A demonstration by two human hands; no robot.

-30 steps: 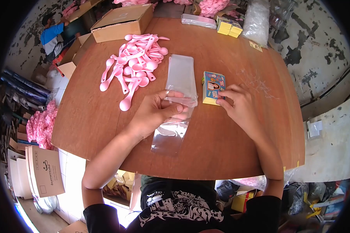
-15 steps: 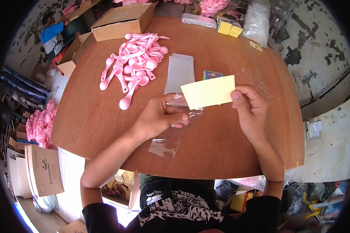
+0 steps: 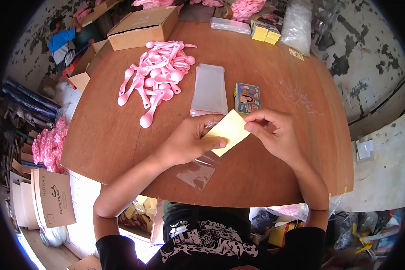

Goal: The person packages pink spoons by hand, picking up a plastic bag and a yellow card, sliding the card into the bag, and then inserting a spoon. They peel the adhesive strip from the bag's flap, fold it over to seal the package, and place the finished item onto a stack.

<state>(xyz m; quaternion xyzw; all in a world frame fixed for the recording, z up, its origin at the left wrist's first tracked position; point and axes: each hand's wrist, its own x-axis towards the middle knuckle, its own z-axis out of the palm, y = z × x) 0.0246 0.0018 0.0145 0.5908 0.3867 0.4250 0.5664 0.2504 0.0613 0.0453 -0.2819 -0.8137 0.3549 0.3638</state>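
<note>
A pale yellow card (image 3: pixel 229 132) is held tilted over the table between both hands. My left hand (image 3: pixel 184 139) is closed, its thumb lying on the card's lower left part. The same hand also grips a clear plastic bag (image 3: pixel 196 174), whose end hangs below it. With thumb and fingertips, my right hand (image 3: pixel 272 130) pinches the card's right corner. Just beyond the card lies a stack of printed cards (image 3: pixel 247 95) with a blue face. Left of that is a stack of clear plastic bags (image 3: pixel 209 87), partly behind my left fingers.
A pile of pink measuring spoons (image 3: pixel 159 74) lies on the wooden table (image 3: pixel 108 144). At the back are a cardboard box (image 3: pixel 141 29), more bags (image 3: pixel 230 25) and yellow card stacks (image 3: pixel 265 32). Another person (image 3: pixel 64 42) is at the far left.
The yellow card has come left and down, turning steeper, and my left thumb now presses on it. My right hand moved left with it, uncovering the printed card stack.
</note>
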